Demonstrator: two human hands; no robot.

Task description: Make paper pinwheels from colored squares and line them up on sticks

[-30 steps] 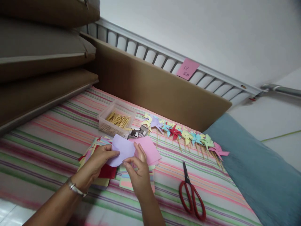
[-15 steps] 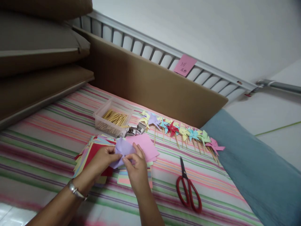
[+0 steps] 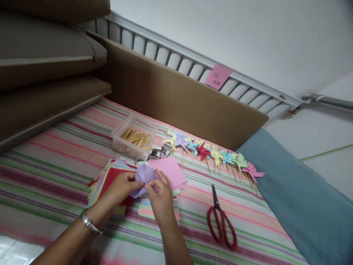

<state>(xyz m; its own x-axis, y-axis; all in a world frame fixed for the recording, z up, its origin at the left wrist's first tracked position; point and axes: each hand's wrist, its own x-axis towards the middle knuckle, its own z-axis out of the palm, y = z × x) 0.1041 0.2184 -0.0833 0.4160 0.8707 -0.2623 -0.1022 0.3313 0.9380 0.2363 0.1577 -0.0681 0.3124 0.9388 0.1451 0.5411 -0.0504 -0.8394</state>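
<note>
A purple paper pinwheel [image 3: 145, 173] is between my two hands, its corners curled in toward the centre. My left hand [image 3: 127, 187] pinches its left side, thumb near the middle. With thumb and fingertips, my right hand [image 3: 159, 191] grips the paper at the centre and right edge. Any small pin at the centre is too small to make out. Beneath lie pink paper sheets [image 3: 172, 173] and, to the left, a fanned stack of coloured paper with a red sheet [image 3: 111, 180] on top. More coloured sheets [image 3: 146, 211] show under my right wrist.
Red-handled scissors [image 3: 220, 221] lie to the right. Behind my hands stand a clear plastic box [image 3: 121, 145] of wooden sticks [image 3: 136, 138] and small boxes [image 3: 160, 151]. Finished pinwheels [image 3: 204, 151] line the cardboard [image 3: 179, 95] at the back. Wrapped bundles [image 3: 49, 73] rise at left.
The purple paper's upper corner has been bent inward, so the sheet looks more curled at its centre. Both hands keep nearly the same place; the view shifts very slightly.
</note>
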